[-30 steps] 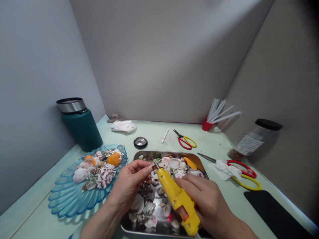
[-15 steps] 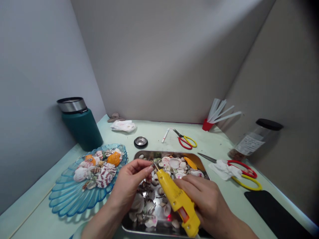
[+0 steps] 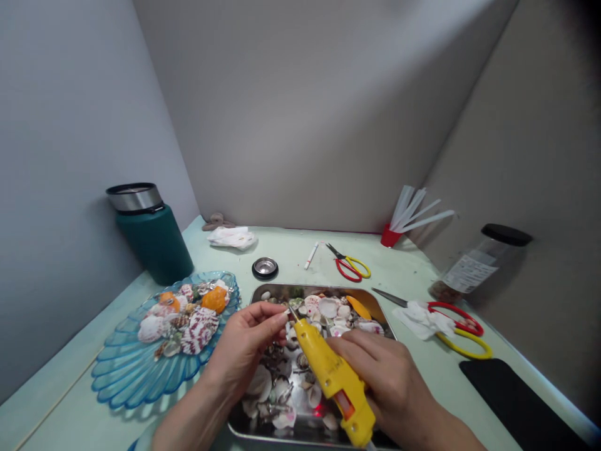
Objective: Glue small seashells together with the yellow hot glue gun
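My right hand (image 3: 387,373) is wrapped round a yellow hot glue gun (image 3: 331,376), which slants up to the left. Its metal nozzle meets, or nearly meets, the fingertips of my left hand (image 3: 251,338). Thumb and forefinger of that hand pinch something small and whitish, too small to name. Both hands are above a metal tray (image 3: 389,316) of assorted seashells (image 3: 328,307). To the left, a blue scalloped glass dish (image 3: 136,369) holds a cluster of shells (image 3: 200,329), some orange, some striped purple and white.
A green bottle (image 3: 157,241) stands behind the dish, its lid (image 3: 265,268) nearby. Two pairs of scissors (image 3: 359,266) lie at the right, one under crumpled tissue (image 3: 425,321). Glue sticks (image 3: 408,210) stand in a red cup. A clear jar (image 3: 474,266) and black phone-like slab (image 3: 521,404) are far right.
Almost nothing moves. The small whitish thing at my left fingertips shows a little more clearly beside the nozzle, and the whole view has shifted very slightly.
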A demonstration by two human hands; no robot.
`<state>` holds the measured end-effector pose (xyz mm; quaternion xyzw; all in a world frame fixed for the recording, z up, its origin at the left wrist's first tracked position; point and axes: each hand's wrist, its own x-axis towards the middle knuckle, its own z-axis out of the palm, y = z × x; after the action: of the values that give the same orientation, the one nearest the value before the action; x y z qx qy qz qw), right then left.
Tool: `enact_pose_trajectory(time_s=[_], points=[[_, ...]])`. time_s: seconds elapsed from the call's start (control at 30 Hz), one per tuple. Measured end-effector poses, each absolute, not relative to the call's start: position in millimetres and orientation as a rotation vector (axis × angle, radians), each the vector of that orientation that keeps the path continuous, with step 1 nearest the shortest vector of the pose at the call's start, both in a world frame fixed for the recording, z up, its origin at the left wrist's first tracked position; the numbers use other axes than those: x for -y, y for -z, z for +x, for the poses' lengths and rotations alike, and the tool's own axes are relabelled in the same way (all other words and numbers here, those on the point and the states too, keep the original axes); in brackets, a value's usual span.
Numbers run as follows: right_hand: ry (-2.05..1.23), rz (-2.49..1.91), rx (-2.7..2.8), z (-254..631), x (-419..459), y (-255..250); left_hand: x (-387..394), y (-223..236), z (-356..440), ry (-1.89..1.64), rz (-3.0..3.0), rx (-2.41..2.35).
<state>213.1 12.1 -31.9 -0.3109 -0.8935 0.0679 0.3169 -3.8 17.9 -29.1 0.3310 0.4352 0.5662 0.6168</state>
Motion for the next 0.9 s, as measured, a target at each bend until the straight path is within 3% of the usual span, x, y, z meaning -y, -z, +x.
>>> enact_pose_trajectory(time_s=[0.9], points=[[-0.175, -0.850, 2.300, 214.1, -11.7, 34.6, -16.3, 28.8, -6.0, -1.282, 0.736, -0.967]])
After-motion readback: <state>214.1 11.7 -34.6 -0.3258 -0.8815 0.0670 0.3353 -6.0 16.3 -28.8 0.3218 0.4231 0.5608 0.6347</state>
